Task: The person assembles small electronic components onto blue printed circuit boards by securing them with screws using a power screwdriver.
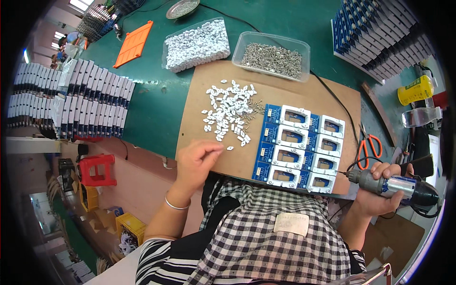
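Note:
My right hand (375, 199) is wrapped round an electric screwdriver (396, 186), held level at the right, its bit pointing left toward a panel of blue circuit boards (260, 156). On these boards sit two columns of white plastic frames (288, 155) with rectangular openings. My left hand (195, 164) hovers at the near left of the brown board, thumb and fingers pinched together; whatever is between them is hidden. Just beyond it lies a loose pile of small white plastic pieces (224, 110), with one piece (230, 148) apart. Loose screws (256, 108) lie at the pile's right side.
Behind the brown board (194, 118) stand a tub of white pieces (197, 47) and a clear tub of screws (270, 59). Orange-handled scissors (368, 151) and a black cable (332, 92) lie right. Stacked boards stand left (95, 99) and far right (375, 38).

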{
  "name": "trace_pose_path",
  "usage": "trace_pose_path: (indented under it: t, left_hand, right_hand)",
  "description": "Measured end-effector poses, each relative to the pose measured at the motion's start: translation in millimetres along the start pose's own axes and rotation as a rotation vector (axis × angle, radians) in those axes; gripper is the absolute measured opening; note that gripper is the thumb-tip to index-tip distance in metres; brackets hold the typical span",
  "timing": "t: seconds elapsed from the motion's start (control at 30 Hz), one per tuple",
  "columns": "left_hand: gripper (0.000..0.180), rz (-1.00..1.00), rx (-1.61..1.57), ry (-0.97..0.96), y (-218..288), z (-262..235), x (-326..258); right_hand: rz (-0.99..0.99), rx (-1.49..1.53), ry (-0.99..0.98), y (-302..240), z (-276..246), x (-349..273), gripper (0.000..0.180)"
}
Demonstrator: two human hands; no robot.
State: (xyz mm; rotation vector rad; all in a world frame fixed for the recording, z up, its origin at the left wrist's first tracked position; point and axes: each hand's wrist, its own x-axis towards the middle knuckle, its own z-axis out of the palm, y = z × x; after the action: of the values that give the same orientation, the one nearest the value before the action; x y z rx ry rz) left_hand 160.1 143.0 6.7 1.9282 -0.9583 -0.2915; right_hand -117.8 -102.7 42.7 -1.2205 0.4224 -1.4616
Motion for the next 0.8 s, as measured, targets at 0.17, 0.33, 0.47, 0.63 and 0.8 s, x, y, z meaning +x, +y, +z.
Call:
trace_pose_path:
  t: [0.17,0.33,0.47,0.63,0.8]
  left_hand:
    - [0.012,0.142,0.088,0.008,-3.3,10.2,5.6]
    - [0.014,0.237,0.146,-0.007,-5.8,12.4,8.2]
    - [0.015,0.241,0.165,-0.018,-4.1,12.5,8.4]
    - [0.016,0.242,0.17,0.011,-5.3,12.7,6.1]
    - [0.016,0.23,0.163,0.023,-4.3,11.7,4.7]
  right_hand:
    - [-0.001,-0.012,-0.028,5.7,4.6,-1.8,0.066]
    - [0.008,0.027,-0.025,2.8,1.6,-1.2,0.062]
    - [0.038,0.035,0.018,3.4,0.1,-1.4,0.063]
    - [0.026,0.038,-0.007,4.5,2.4,-3.1,0.064]
    - [0.036,0.046,-0.001,5.1,2.6,-3.4,0.064]
